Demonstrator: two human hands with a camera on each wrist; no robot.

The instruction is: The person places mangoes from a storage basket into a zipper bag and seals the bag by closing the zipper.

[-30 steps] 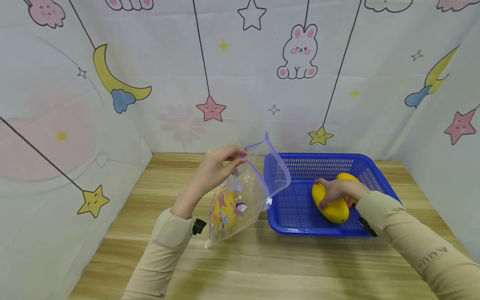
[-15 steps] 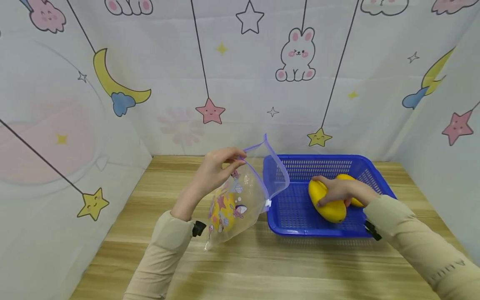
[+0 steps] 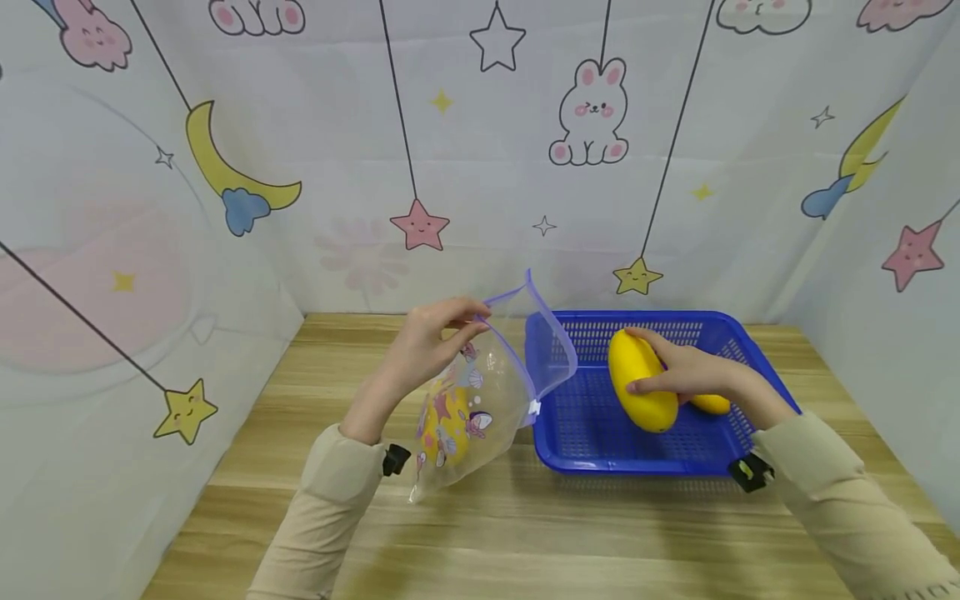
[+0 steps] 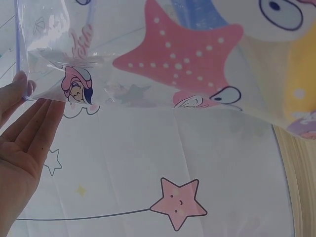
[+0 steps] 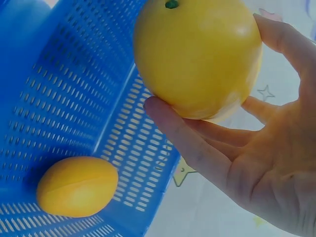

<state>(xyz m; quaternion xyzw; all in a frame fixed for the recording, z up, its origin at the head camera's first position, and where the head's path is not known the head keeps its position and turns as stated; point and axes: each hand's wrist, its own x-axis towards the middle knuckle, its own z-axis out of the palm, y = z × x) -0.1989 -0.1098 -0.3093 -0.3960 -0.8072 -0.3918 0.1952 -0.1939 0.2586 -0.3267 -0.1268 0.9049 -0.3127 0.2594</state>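
My left hand (image 3: 438, 346) pinches the purple rim of a clear zip bag (image 3: 491, 392) between thumb and fingers, and the bag's mouth gapes toward the right. Inside the bag, low down, lies a yellow mango (image 3: 447, 421), seen through printed sea creatures such as a pink starfish (image 4: 180, 54). My right hand (image 3: 686, 367) grips a second yellow mango (image 3: 637, 383), raised over the blue basket (image 3: 592, 462); its green stem spot shows in the right wrist view. Another mango (image 5: 78, 186) rests in the basket, partly hidden behind the right hand in the head view.
The perforated basket stands at the back right of the wooden table (image 3: 480, 542), just right of the bag. A white cloth (image 3: 480, 167) printed with stars, moons and a rabbit hangs behind and along both sides.
My right hand has lifted its mango up from the basket floor and moved it a little left. The left hand keeps its hold on the bag's rim.
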